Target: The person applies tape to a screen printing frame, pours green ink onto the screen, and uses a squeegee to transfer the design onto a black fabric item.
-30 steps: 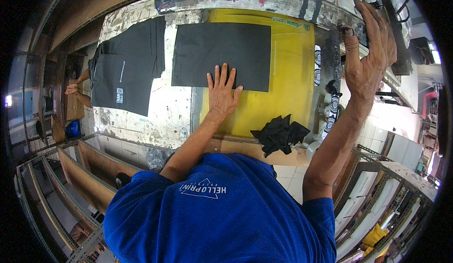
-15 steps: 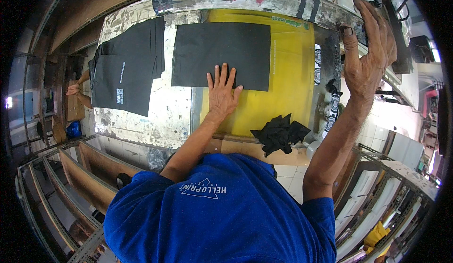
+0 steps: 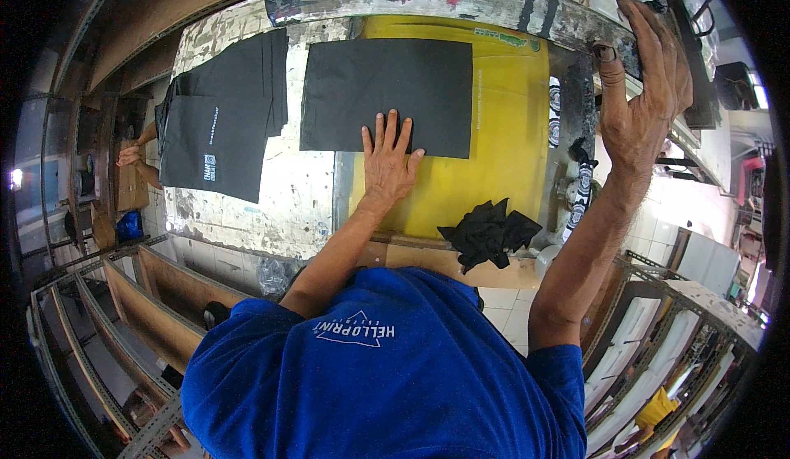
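Observation:
My left hand [image 3: 388,165] lies flat with fingers spread on the near edge of a black rectangular sheet [image 3: 387,88]. That sheet rests partly on a yellow printing bed [image 3: 512,138] and partly on a paint-worn white tabletop [image 3: 304,200]. On the right, my right hand [image 3: 646,88] is raised, its thumb and fingers around the end of a long paint-smeared frame bar [image 3: 444,0]. A stack of black sheets [image 3: 218,121] with small white and pale-blue prints lies to the left. Crumpled black cloth [image 3: 490,235] sits at the bed's near edge.
Metal-framed wooden shelves [image 3: 123,319] stand at the near left, and another rack [image 3: 658,335] at the near right. Another person's hands [image 3: 130,156] show beyond the table's left side. A cardboard strip [image 3: 411,256] lies along the near edge.

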Demonstrator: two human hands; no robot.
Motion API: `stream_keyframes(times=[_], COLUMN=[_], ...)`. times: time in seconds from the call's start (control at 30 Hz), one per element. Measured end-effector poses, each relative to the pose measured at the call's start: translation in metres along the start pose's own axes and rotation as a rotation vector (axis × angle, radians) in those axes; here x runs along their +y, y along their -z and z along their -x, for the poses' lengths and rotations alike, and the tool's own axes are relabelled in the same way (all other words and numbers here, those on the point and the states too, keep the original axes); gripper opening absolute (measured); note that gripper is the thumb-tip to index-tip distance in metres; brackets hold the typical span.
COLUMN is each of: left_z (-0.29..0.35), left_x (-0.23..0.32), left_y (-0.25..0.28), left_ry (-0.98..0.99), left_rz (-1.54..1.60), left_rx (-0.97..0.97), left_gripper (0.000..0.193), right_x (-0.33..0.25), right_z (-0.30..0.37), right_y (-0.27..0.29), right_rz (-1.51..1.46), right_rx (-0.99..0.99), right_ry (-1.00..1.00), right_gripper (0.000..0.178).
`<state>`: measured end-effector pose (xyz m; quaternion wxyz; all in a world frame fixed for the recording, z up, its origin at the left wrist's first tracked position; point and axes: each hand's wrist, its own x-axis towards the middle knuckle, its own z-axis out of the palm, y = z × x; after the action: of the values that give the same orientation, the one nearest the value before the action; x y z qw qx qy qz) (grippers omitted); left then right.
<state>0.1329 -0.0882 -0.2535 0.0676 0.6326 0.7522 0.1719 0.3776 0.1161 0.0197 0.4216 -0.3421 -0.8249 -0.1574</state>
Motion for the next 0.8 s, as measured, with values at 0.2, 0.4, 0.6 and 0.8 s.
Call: stream_keyframes(times=[0.2, 0.4, 0.6, 0.8], left_z=[-0.0006, -0.0008, -0.0006, -0.0005], left_x=[0.0014, 0.0008, 0.0005, 0.0003], left_y=[0.0024, 0.0015, 0.0008, 0.0008], left_ry=[0.001, 0.001, 0.006, 0.001], left_rz=[-0.001, 0.000, -0.009, 0.001], left_rx=[-0.003, -0.002, -0.015, -0.005], left_gripper=[0.063, 0.064, 0.064, 0.065], right_x=[-0.0024, -0.0016, 0.0016, 0.0029], right_z=[0.0002, -0.0009, 0.0014, 0.0018], right_y=[0.0016, 0.0021, -0.0001, -0.0005], right_rz=[0.032, 0.032, 0.056, 0.049], right_rx=[-0.008, -0.015, 0.000, -0.001], right_ry=[-0.005, 0.003, 0.016, 0.012], right_gripper=[0.052, 0.051, 0.052, 0.053])
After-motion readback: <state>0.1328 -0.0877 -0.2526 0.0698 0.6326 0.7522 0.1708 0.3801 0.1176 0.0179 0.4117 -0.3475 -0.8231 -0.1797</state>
